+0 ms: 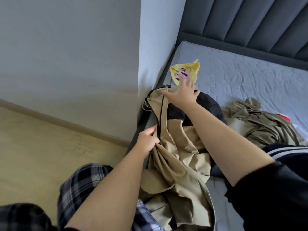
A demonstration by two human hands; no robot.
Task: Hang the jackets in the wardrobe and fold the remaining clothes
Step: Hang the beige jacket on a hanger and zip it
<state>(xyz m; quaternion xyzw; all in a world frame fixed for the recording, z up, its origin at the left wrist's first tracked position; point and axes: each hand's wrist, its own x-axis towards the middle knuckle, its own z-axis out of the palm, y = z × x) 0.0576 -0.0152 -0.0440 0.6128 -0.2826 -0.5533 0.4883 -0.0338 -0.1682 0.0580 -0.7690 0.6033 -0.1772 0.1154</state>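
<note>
While the bed (pixel 233 77) carries everything on its grey sheet, the tan-and-black jacket (pixel 180 147) lies along its near left edge, collar toward the wall corner and hem trailing toward the person's legs. A crumpled olive garment (pixel 260 120) sits to its right, and a yellow cloth (pixel 195 67) lies beyond the collar with a pink-cased phone (pixel 182 74) on it. The left hand (pixel 148 142) grips the jacket's zip edge with curled fingers; the right hand (pixel 183 94) reaches over the collar, fingers spread, touching or just above it. I judge the jacket-hanging step in hand, the front being straightened; next it needs a hanger through the shoulders, and whether one is already inside I cannot tell
</note>
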